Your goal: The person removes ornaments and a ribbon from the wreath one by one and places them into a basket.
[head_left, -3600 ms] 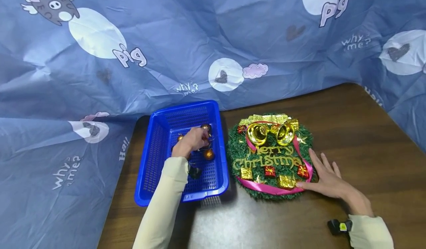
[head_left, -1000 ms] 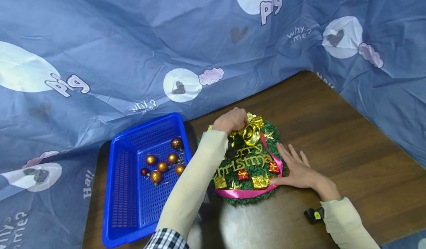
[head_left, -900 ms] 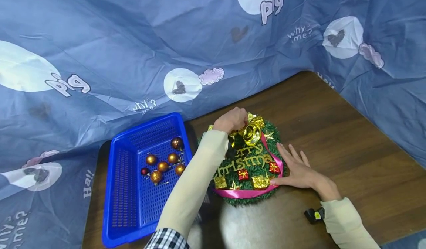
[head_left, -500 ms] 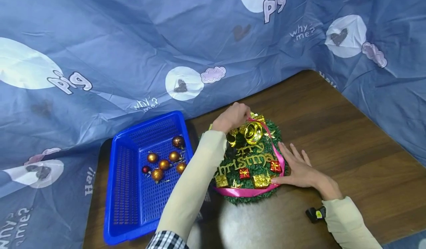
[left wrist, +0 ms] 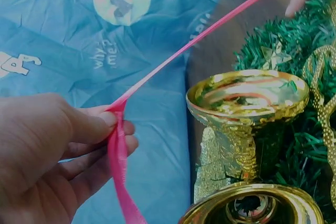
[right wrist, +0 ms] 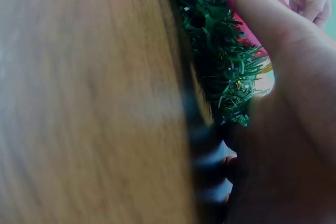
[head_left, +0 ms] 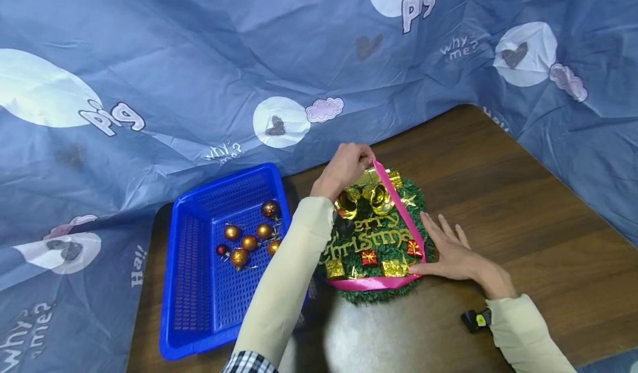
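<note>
I see my left hand (head_left: 344, 169) pinching the pink ribbon (head_left: 399, 210) between thumb and fingers (left wrist: 107, 129), pulling it taut above the wreath (head_left: 379, 234) on the worktop (head_left: 523, 223), while my right hand (head_left: 456, 254) lies flat with fingers spread against the wreath's right edge, beside the blue basket (head_left: 199, 306).

A blue basket (head_left: 189, 284) sits at the left edge of the dark wooden worktop (head_left: 538, 223), holding several small copper baubles (head_left: 249, 243) clustered toward its far end. A blue printed cloth (head_left: 199, 57) drapes behind the far and left edges.
</note>
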Tool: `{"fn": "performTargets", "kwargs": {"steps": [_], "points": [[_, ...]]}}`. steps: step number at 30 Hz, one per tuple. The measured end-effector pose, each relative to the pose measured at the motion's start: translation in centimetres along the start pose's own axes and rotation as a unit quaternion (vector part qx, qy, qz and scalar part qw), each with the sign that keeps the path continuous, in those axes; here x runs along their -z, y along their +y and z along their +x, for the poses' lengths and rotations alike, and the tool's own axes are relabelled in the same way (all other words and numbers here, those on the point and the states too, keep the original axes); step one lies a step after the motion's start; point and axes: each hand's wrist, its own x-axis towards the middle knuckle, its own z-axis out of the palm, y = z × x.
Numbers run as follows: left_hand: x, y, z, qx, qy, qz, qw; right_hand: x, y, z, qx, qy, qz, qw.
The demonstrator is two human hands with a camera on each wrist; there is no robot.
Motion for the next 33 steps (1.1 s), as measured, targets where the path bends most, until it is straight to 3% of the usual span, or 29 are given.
{"fn": "performTargets", "kwargs": {"steps": [13,18,26,33], "points": [[1.0,1.3,-0.9,0.02,0.114,0.001,0.9933,0.2,-0.2,0.1,0.002,0.001,-0.01,1.0],[1.7,1.5,-1.3,0.023,0.167,0.008,0.9857,0.2,-0.3,0.1,0.001,-0.001,-0.01,1.0],[3.3,1.6,-2.8,0.01,0.244,-0.047,0.9687,0.1,-0.2,0.1,-0.014,-0.011,-0.015,1.0],[4.8,1.6,-4.0,-0.015,0.278,-0.058,0.9588,0.3,-0.5,-0.1,-0.007,-0.009,-0.003,1.0]]}}
